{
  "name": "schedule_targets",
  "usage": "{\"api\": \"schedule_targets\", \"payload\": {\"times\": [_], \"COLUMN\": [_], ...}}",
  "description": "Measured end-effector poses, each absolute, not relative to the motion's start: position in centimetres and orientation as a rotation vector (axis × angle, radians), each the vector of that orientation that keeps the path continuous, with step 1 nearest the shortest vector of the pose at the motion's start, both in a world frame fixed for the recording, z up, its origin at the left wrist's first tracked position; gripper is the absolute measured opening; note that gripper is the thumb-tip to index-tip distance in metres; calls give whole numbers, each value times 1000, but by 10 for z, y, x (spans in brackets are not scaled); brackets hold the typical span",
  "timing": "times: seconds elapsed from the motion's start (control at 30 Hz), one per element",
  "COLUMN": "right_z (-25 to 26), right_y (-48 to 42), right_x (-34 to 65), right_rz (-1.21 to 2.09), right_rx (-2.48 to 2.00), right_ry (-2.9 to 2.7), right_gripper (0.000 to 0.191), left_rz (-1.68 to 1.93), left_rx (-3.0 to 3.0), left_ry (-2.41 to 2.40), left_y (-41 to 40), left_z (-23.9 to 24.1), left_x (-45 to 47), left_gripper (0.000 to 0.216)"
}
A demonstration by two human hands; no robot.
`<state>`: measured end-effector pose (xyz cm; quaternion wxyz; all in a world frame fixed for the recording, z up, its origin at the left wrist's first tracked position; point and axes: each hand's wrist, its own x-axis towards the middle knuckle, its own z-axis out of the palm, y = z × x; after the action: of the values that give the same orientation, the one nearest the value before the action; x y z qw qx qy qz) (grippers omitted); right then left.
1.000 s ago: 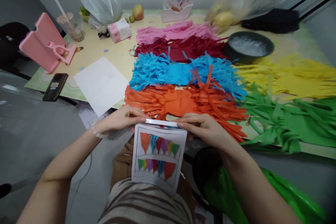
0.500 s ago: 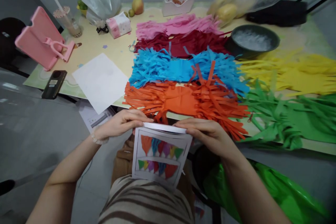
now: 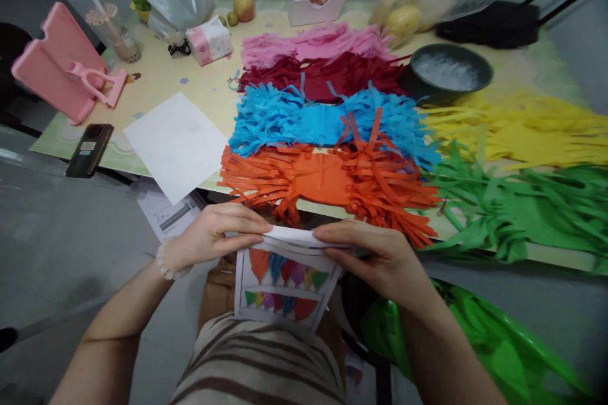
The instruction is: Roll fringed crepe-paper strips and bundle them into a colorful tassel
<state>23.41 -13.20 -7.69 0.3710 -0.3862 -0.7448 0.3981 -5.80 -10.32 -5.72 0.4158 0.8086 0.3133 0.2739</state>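
Observation:
A printed sheet of paper (image 3: 280,285), showing rows of coloured tassels, hangs in front of my striped shirt. Its top edge is folded over in a narrow white strip. My left hand (image 3: 221,233) pinches the left end of that edge between thumb and fingers. At the right end, my right hand (image 3: 368,253) grips the same edge. Just beyond the hands lies a bundle of orange fringed tissue paper (image 3: 323,178), at the table's front edge. Behind it come blue fringed paper (image 3: 323,124), dark red fringed paper (image 3: 327,79) and pink fringed paper (image 3: 318,44).
Green fringed paper (image 3: 546,209) and yellow fringed paper (image 3: 527,133) lie on the right, near a dark bowl (image 3: 408,79). To the left are a blank white sheet (image 3: 175,145), a phone (image 3: 90,150) and a pink stand (image 3: 61,66). A green bag (image 3: 479,335) sits below the table edge.
My right hand has moved slightly inward along the sheet's top edge, and the folded strip there bends more. The whole view has shifted a little. Both hands keep their hold.

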Motion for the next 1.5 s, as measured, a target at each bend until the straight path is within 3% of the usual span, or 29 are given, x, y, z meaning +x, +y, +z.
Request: {"api": "schedule_targets", "payload": {"times": [0.3, 0.53, 0.7, 0.97, 1.13, 1.5], "right_z": [-69, -57, -77, -139, -153, -149], "right_y": [-118, -80, -17, 14, -1, -2], "right_x": [188, 149, 105, 19, 8, 5], "right_rz": [1016, 992, 878, 855, 608, 535], "right_rx": [-905, -885, -1096, -1006, -973, -1048], "right_ry": [-1884, -2053, -2064, -2372, -2392, -2461], "right_gripper": [14, 15, 10, 28, 21, 18], "left_rz": [702, 617, 371, 278, 354, 401], "left_rx": [2030, 2340, 2451, 2267, 2209, 2180], "left_ry": [942, 1111, 1212, 1142, 1174, 1208], "left_y": [-112, -127, -113, -70, -76, -76], "left_z": [-45, -27, -65, -121, -132, -133], "left_x": [-44, -120, -168, -175, -176, -174], "left_gripper": [25, 28, 25, 16, 16, 16]}}
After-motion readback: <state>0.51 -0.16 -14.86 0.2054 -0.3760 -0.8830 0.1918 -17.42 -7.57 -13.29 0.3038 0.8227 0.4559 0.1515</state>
